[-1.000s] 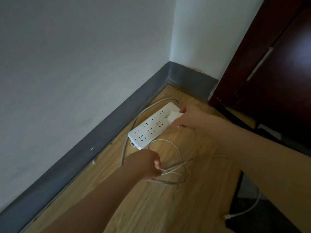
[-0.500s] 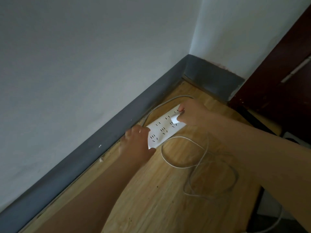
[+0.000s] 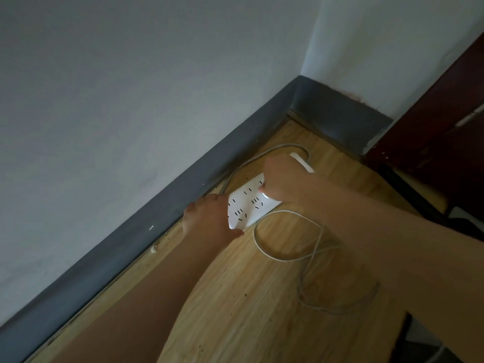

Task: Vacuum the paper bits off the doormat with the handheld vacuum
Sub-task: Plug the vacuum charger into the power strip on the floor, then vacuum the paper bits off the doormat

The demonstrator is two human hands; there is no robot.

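Note:
A white power strip [image 3: 247, 205] lies on the wood floor along the grey baseboard [image 3: 157, 218]. My left hand [image 3: 207, 218] grips its near end, thumb on the front edge and fingers over the back. My right hand [image 3: 280, 179] pinches a white plug [image 3: 265, 196] against the strip's far half; the hand hides most of the plug. A thin white cable [image 3: 262, 247] runs from under that hand and loops loosely over the floor to the right. No vacuum, doormat or paper bits are in sight.
The strip's grey cord [image 3: 262, 153] curves along the baseboard into the wall corner. A dark brown door [image 3: 432, 127] stands at the right. Dark objects sit along the right edge. Small crumbs speckle the floorboards [image 3: 248, 297].
My left hand let go of the white cable and moved up onto the strip's near end. My right hand brought the plug down onto the strip. The cable now lies slack.

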